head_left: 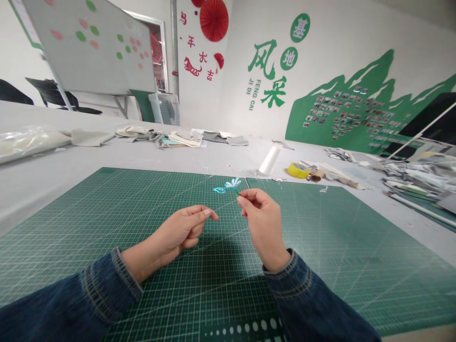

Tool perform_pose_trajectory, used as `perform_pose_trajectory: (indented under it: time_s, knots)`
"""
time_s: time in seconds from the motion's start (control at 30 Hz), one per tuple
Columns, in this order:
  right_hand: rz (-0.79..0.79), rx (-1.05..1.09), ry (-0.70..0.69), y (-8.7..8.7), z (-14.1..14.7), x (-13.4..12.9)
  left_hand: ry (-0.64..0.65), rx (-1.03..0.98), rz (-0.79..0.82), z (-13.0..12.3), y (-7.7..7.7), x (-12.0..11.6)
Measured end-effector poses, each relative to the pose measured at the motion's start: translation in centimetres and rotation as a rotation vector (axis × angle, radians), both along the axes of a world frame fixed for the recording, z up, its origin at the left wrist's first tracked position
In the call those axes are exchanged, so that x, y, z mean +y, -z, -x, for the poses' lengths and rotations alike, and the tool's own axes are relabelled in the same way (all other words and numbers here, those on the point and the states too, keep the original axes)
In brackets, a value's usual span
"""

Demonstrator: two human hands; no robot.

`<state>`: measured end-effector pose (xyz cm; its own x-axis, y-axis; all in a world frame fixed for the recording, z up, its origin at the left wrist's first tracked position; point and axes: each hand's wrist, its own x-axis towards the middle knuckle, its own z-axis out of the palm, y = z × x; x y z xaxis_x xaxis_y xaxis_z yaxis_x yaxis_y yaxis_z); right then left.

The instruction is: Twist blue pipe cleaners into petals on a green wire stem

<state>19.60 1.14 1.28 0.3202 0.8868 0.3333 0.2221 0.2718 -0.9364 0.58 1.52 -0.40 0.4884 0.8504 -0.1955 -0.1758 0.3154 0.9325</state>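
Observation:
My right hand (263, 227) pinches a thin wire stem between thumb and forefinger. At the top of that stem sits a small beaded wire flower (225, 186) in pale blue and white, with a loop and petal shapes. My left hand (176, 232) hovers just left of it over the green cutting mat (89, 228), fingers curled and thumb and forefinger close together. Any fine wire between those fingertips is too thin to make out. The two hands stay apart, and both denim sleeves show at the bottom of the view.
Past the mat lie a white thread cone (270, 159), a yellow tape roll (298, 170), folded fabric pieces (181, 138) and a plastic bag (32, 142). Papers and strips (416, 178) are piled at the right. A whiteboard (89, 47) stands behind the table.

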Motion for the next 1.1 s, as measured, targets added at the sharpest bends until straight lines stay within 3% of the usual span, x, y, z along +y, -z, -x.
perform_pose_trajectory:
  time_s: [0.17,0.27,0.33,0.43,0.53,0.67,0.83,1.1]
  knots:
    - [0.018,-0.042,0.013,0.0,0.1,0.0,0.053,-0.067,-0.010,0.5,-0.5,0.1]
    - [0.002,-0.165,0.026,0.1,0.4,0.0,0.123,0.142,-0.151,0.8,-1.0,0.1]
    - [-0.061,-0.300,0.042,0.2,0.6,-0.2,0.132,0.405,-0.381,0.9,-1.3,0.0]
    - [-0.202,-0.562,0.050,0.5,0.7,-0.6,0.081,0.778,-0.918,1.1,-1.7,-0.3]
    - [-0.326,-0.817,0.042,0.7,0.8,-0.9,0.023,1.001,-1.430,1.8,-2.2,-0.7]
    - [-0.481,-1.115,-0.008,0.5,0.7,-1.2,-0.068,1.145,-1.788,3.1,-3.1,-0.7]
    - [-0.599,-1.280,-0.105,-0.1,0.6,-1.5,-0.195,1.176,-1.885,4.7,-3.9,0.3]
    - [-0.639,-1.325,-0.071,-0.6,0.9,-2.0,-0.281,1.134,-1.786,5.3,-3.2,1.7]
